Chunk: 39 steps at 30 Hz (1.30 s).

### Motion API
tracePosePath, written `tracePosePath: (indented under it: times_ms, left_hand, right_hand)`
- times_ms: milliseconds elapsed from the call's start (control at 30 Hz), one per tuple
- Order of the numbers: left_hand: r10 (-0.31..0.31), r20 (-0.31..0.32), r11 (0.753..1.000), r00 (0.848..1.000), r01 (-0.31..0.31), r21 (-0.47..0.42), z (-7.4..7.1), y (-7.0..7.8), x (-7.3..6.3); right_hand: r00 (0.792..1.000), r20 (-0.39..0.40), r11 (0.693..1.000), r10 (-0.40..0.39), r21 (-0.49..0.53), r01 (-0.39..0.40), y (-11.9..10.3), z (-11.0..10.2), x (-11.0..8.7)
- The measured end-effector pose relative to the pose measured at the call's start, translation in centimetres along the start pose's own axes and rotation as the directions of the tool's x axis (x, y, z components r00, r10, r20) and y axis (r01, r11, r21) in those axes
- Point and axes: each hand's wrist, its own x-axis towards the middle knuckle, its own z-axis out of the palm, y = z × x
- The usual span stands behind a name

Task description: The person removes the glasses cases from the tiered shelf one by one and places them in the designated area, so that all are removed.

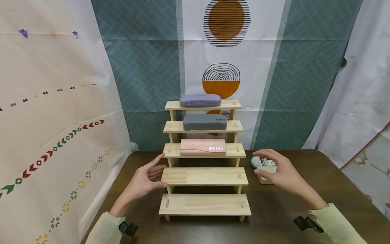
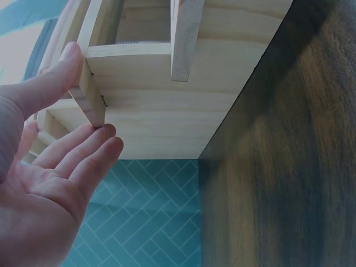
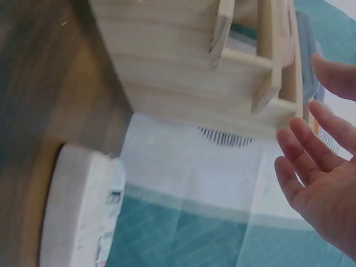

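A five-tier wooden stepped display stand [image 1: 204, 204] stands on the table. My left hand [image 1: 141, 183] is at its left side, fingers extended; in the left wrist view the thumb and fingertips reach opposite edges of a board's end. My right hand [image 1: 280, 171] hovers beside the stand's right side with fingers spread, holding nothing. A purple glasses case [image 1: 200, 100] lies on the top tier. Below it are a grey glasses case [image 1: 204, 122], marked with a glasses outline, and a pink glasses case [image 1: 202, 147] with white lettering. The two lowest tiers are bare.
Partly hidden behind my right hand, a pale box-like item [image 1: 264, 179] with a printed, lettered top lies on the dark wooden table [image 1: 201, 234]. Patterned curtains [image 1: 143, 67] hang behind the stand and along both sides.
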Motion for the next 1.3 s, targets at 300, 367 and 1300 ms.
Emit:
tracePosePath:
  times_ms: [300, 367, 1300]
  left_hand:
    - [-0.002, -0.002, 1.000, 1.000, 0.002, -0.019, 0.1, 0.1, -0.1]
    - [-0.004, -0.002, 1.000, 1.000, 0.004, -0.020, 0.1, 0.2, -0.2]
    - [-0.010, -0.007, 1.000, 1.000, 0.010, -0.010, 0.1, 0.0, -0.1]
  right_hand:
    - [0.999, -0.018, 0.998, -0.027, 0.059, 0.028, -2.2, 1.7, 2.6]
    - [0.999, -0.019, 0.996, -0.048, 0.071, 0.049, -2.5, 2.4, 3.3]
    - [0.975, 0.220, 0.984, -0.022, 0.179, -0.018, -3.5, 7.1, 10.8]
